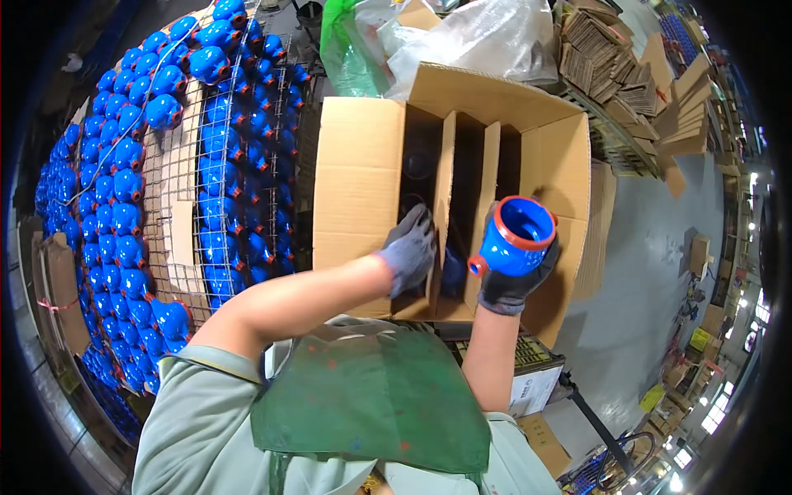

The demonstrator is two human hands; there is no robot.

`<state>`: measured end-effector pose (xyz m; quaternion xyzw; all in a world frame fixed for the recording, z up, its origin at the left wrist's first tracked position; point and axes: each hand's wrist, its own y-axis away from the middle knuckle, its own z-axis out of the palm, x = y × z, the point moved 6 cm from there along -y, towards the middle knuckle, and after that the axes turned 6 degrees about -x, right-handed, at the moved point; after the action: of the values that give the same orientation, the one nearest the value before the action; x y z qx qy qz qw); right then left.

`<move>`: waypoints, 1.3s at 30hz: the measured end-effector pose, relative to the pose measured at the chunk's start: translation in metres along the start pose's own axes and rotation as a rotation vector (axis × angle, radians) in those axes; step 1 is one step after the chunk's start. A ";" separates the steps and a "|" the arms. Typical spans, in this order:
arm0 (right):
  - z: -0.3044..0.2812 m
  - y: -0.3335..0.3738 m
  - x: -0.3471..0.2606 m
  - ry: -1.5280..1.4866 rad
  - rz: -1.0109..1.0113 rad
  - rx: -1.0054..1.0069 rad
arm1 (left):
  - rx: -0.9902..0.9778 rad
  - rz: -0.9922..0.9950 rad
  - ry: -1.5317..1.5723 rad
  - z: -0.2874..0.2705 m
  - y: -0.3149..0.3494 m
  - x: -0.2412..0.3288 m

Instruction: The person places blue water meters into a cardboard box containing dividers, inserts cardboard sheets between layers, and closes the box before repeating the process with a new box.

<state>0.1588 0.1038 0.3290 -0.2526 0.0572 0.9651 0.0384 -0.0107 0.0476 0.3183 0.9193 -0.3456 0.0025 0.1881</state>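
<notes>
An open brown cardboard box [360,177] stands before me, split into long slots by upright cardboard dividers [443,214]. My right hand [517,280], in a dark grey glove, grips a glossy blue pot-shaped housing [500,251] over the box's right side. The housing's wide red-rimmed mouth faces up, and a short red-ended side port points to the lower left. My left hand [410,252], gloved in grey, reaches into the leftmost slot against the divider. Its fingers are bent and pressed together; what they hold, if anything, is hidden. Dark rounded shapes lie in the shadowed slots.
Many similar blue housings [126,219] fill wire-mesh racks [173,247] along the left. Beyond the box lie white plastic sheeting [487,41] and a green bag [351,49]. Stacked cardboard pieces [606,62] stand at the far right, beside grey floor [639,247].
</notes>
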 end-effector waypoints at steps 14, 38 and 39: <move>-0.009 -0.032 0.184 2.343 -0.014 -0.597 | -0.468 0.030 0.244 0.070 -0.035 0.029; 0.085 0.041 0.200 2.123 -0.016 -0.537 | 1.284 -0.510 2.362 0.073 0.216 -0.425; 0.083 0.040 0.200 2.082 -0.030 -0.526 | 1.294 -0.540 2.418 0.061 0.216 -0.378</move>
<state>-0.0597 0.0839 0.3063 -0.9518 -0.1509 0.2569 -0.0731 -0.4436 0.1164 0.2849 0.3081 0.2769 0.9055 -0.0917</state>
